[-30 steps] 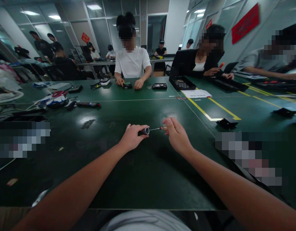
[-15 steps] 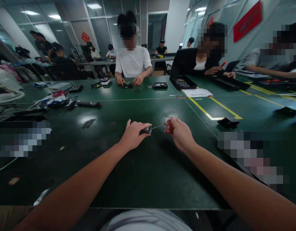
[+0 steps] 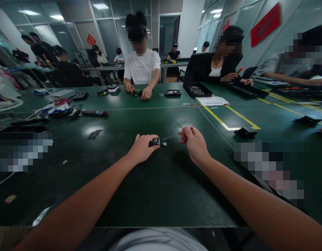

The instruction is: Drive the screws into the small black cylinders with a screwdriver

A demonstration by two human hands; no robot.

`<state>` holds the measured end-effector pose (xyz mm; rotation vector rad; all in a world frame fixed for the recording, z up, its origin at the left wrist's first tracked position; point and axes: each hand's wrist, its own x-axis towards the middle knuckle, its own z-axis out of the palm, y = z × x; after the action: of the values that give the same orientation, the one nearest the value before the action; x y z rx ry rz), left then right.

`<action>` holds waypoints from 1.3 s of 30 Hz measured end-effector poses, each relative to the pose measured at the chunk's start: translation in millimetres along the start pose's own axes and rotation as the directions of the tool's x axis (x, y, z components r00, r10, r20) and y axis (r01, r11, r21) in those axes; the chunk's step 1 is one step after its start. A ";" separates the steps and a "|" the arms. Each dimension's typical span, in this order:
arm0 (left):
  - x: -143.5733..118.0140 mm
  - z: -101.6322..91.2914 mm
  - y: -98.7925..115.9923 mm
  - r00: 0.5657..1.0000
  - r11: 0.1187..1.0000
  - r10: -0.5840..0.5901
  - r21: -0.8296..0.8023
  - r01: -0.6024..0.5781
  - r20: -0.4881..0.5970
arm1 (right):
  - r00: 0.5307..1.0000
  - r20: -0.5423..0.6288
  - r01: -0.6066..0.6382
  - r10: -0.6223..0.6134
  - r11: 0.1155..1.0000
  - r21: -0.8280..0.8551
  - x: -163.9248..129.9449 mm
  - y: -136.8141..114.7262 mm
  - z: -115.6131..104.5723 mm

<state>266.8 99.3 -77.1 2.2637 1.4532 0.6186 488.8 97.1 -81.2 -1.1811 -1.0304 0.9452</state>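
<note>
My left hand [image 3: 143, 148] is closed around a short dark cylinder [image 3: 154, 142] with a bright metal ring at its open end, which faces right. My right hand [image 3: 193, 141] pinches a thin metal rod [image 3: 170, 137] that points left, its tip just short of the cylinder's mouth. Reddish bits show at the right fingertips, too small to make out. A small round silvery piece [image 3: 164, 143] with dark spots is just below the rod's tip, between my hands.
Pliers or scissors with red handles [image 3: 62, 101] and a dark pen-like tool [image 3: 95, 113] lie at the left. White paper [image 3: 212, 101] and a black bracket-like piece [image 3: 246, 133] are to the right. Across the green table [image 3: 140, 195], a person in white [image 3: 142, 66] works on a small device.
The small round silvery piece has appeared outside the cylinder, below the rod. My left hand has shifted slightly left with the cylinder, away from the rod's tip.
</note>
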 end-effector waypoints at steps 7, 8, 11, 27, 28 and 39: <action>-5.7 -5.0 13.3 0.997 0.985 -0.012 -0.172 -0.002 -0.079 | 0.990 -0.069 0.125 -0.125 0.992 -0.016 1.4 -6.8 -3.6; -6.6 -6.4 15.3 0.997 0.983 -0.011 -0.185 -0.005 -0.082 | 0.988 -0.071 0.135 -0.136 0.991 -0.021 1.5 -7.5 -4.0; -7.7 -10.7 20.9 0.996 0.981 -0.009 -0.194 -0.010 -0.094 | 0.986 -0.071 0.150 -0.152 0.988 -0.027 1.9 -8.4 -5.0; 21.5 10.8 28.8 0.982 0.990 -0.001 0.137 -0.025 0.191 | 0.987 -0.057 0.149 -0.151 0.988 -0.033 1.1 -10.7 -4.8; 24.2 12.1 27.8 0.977 0.989 -0.005 0.144 -0.026 0.211 | 0.987 -0.058 0.148 -0.150 0.988 -0.033 1.2 -10.7 -4.9; 23.6 -7.5 21.9 0.980 0.994 -0.089 -0.044 0.099 0.178 | 0.993 -0.015 0.119 -0.119 0.993 -0.017 1.3 -10.4 -4.7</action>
<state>287.8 112.9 -55.4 2.1361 1.4304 0.4120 494.2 95.7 -71.2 -1.1261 -1.0849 0.8344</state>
